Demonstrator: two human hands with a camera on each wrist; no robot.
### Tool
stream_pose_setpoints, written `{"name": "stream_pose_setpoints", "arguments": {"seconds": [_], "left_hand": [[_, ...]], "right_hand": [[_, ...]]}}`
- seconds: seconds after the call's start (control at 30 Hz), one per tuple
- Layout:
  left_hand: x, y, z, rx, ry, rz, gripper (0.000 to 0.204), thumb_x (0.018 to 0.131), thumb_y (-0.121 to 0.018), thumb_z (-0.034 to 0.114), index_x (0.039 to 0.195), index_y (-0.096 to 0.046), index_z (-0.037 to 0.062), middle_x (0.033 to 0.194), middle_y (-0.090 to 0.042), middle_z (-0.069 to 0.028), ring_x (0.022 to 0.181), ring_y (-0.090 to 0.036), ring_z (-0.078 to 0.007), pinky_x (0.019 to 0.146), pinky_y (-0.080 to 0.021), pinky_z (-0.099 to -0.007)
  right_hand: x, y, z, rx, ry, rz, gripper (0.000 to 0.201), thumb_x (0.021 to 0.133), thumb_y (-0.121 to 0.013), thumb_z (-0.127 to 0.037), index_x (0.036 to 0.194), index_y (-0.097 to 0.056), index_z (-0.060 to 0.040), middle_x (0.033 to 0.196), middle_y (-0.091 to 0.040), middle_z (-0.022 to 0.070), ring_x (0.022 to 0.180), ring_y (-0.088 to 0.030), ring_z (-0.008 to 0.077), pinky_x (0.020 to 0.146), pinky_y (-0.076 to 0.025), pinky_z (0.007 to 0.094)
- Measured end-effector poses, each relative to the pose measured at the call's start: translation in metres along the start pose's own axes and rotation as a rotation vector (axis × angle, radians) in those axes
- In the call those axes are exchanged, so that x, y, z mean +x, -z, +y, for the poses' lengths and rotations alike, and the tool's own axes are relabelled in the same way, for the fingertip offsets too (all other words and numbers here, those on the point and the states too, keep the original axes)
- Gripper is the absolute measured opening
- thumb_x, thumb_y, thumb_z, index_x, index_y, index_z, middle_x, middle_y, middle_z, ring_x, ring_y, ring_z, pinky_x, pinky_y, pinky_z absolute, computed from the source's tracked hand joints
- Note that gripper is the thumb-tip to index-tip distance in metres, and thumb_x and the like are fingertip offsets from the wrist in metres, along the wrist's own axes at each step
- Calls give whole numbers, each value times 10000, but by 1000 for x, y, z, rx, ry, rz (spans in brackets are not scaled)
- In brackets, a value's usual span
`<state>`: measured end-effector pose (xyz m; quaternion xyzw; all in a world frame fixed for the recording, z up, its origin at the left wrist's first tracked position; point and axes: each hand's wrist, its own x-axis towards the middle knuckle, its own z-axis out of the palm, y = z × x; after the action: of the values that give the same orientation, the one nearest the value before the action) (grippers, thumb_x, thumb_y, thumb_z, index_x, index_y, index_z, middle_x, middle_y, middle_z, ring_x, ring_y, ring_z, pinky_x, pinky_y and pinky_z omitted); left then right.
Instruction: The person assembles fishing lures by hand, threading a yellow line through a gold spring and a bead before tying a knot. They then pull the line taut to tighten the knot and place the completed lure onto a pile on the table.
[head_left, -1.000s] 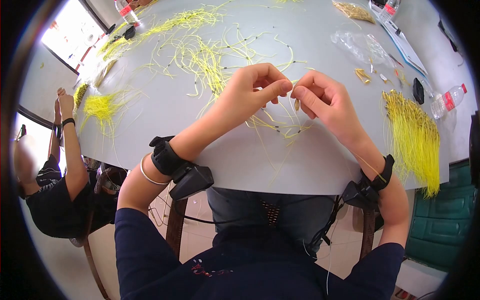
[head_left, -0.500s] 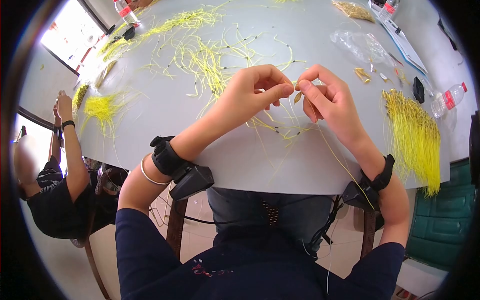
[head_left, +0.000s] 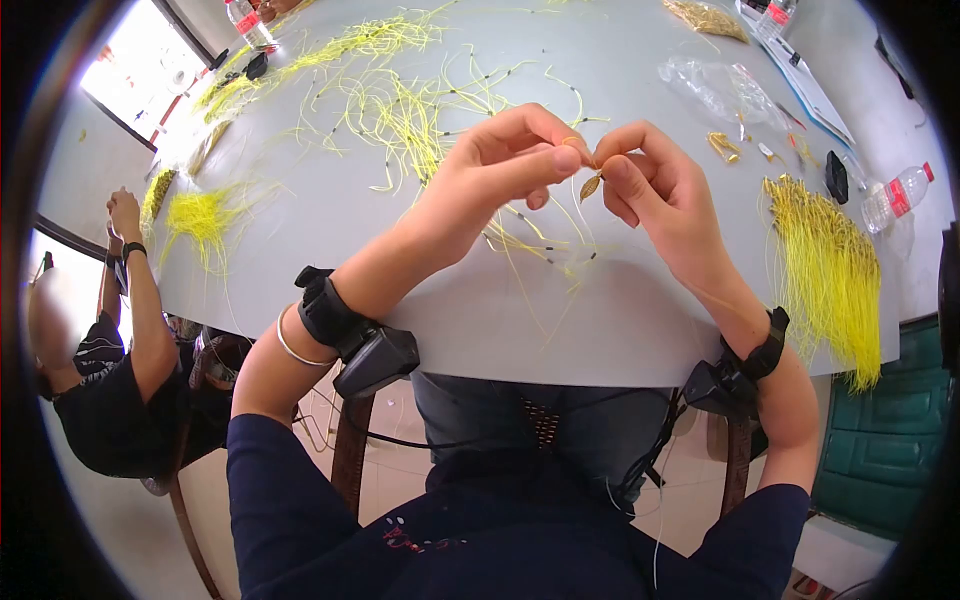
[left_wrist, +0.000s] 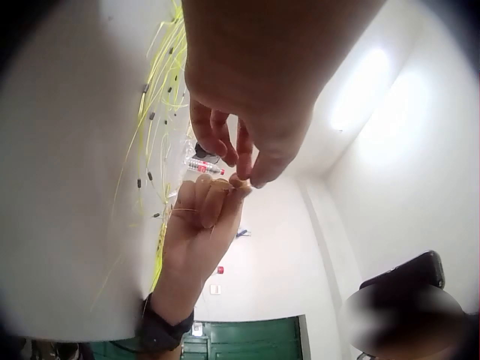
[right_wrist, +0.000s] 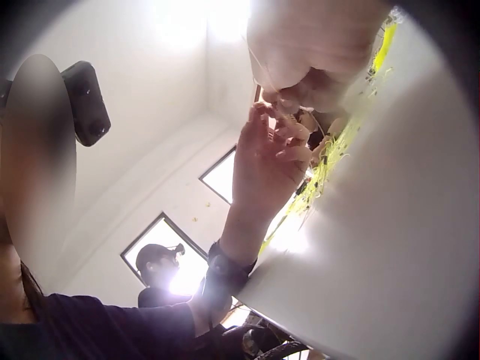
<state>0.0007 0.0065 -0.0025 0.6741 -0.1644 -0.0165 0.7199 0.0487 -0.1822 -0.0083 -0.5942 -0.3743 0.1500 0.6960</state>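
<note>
Both hands meet close together above the grey table [head_left: 480, 340]. My right hand [head_left: 665, 195] pinches the top of a small gold-brown oval piece [head_left: 590, 187] between thumb and index finger, and the piece hangs tilted below the fingertips. Right beside it, my left hand [head_left: 490, 180] has thumb and index fingertips drawn together at a thin cord [head_left: 574, 142]. In the left wrist view the left fingertips overlap those of the right hand [left_wrist: 199, 225]. The fingers hide most of the cord.
Loose yellow cords [head_left: 400, 120] with dark beads spread beyond the hands. A bundle of yellow cords with gold ends [head_left: 825, 280] lies at right, near a bottle [head_left: 898, 197], a plastic bag [head_left: 725, 90] and a clipboard [head_left: 800, 75]. Another person [head_left: 110, 370] sits at left.
The left hand has lifted slightly, its fingers spreading at the cord. The gold-brown piece has turned and now hangs lower; the cord trailing over the right wrist has swung out of sight.
</note>
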Motion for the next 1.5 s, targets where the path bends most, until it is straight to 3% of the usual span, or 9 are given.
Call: {"name": "stream_pose_setpoints", "arguments": {"seconds": [0.07, 0.2, 0.3, 0.37, 0.5, 0.83, 0.9, 1.17, 1.5], "left_hand": [[0, 0, -3, -466, 83, -116, 123, 866, -545, 237, 891, -564, 118, 972, -564, 8, 873, -490, -73, 750, -398, -241], [5, 8, -15, -587, 3, -218, 166, 886, -491, 277, 909, -544, 121, 1053, -528, 7, 963, -464, -91, 838, -368, -269], [4, 6, -12, -692, 15, -88, 225, 889, -485, 303, 989, -553, 114, 1058, -522, 13, 990, -467, -107, 905, -344, -293], [2, -2, -3, -587, 98, 54, 263, 883, -509, 268, 1075, -554, 93, 1071, -518, 18, 1063, -448, -109, 941, -345, -311], [2, -4, -6, -300, 14, 6, 421, 888, -527, 264, 1246, -437, 62, 1091, -501, -15, 1035, -464, -131, 902, -371, -305], [1, -5, -2, -68, -108, -20, 286, 816, -661, 136, 1066, -549, 52, 913, -573, -5, 848, -539, -97, 759, -450, -254], [1, -6, -1, -56, -93, -13, 242, 816, -659, 121, 1029, -565, 52, 899, -576, -2, 825, -544, -93, 740, -455, -244], [-3, -11, 1, 60, 40, -177, 174, 818, -631, 75, 969, -569, 17, 869, -572, -9, 790, -534, -74, 690, -442, -226], [-3, -10, 4, 65, 77, -134, 134, 828, -609, 95, 941, -566, 39, 865, -548, 3, 769, -522, -71, 674, -430, -221]], "right_hand": [[-1, -6, -2, -14, 39, 17, 131, 904, -544, -145, 910, -514, -17, 625, -486, -27, 546, -384, 32, 494, -302, 185], [-4, -10, -6, -142, 40, 18, 108, 876, -572, -105, 896, -553, 0, 664, -535, -9, 580, -449, 42, 537, -366, 184], [-5, -11, -1, -300, 91, 13, 69, 849, -583, -73, 862, -579, -6, 682, -564, 7, 579, -476, 50, 536, -382, 195], [-4, -10, -1, -398, 138, 12, 49, 835, -584, -58, 849, -580, -11, 682, -567, 11, 563, -471, 55, 523, -380, 199], [-7, -9, -7, -562, 220, 13, 18, 817, -584, -37, 834, -581, -29, 682, -566, 14, 528, -456, 71, 486, -368, 205], [-7, -6, -9, -540, 442, 18, 36, 833, -579, -52, 801, -566, -42, 710, -555, 2, 546, -438, 67, 475, -345, 199], [-4, -3, -7, -544, 501, 176, 46, 836, -580, -62, 798, -565, -42, 702, -543, 1, 543, -428, 67, 472, -335, 199], [-2, -4, -4, -553, 390, 237, 55, 834, -585, -53, 784, -564, -51, 709, -549, -5, 528, -413, 52, 449, -313, 195], [-3, -3, -6, -593, 387, 260, 53, 839, -595, -80, 807, -569, -46, 733, -571, -8, 572, -455, 47, 459, -341, 191]]}}
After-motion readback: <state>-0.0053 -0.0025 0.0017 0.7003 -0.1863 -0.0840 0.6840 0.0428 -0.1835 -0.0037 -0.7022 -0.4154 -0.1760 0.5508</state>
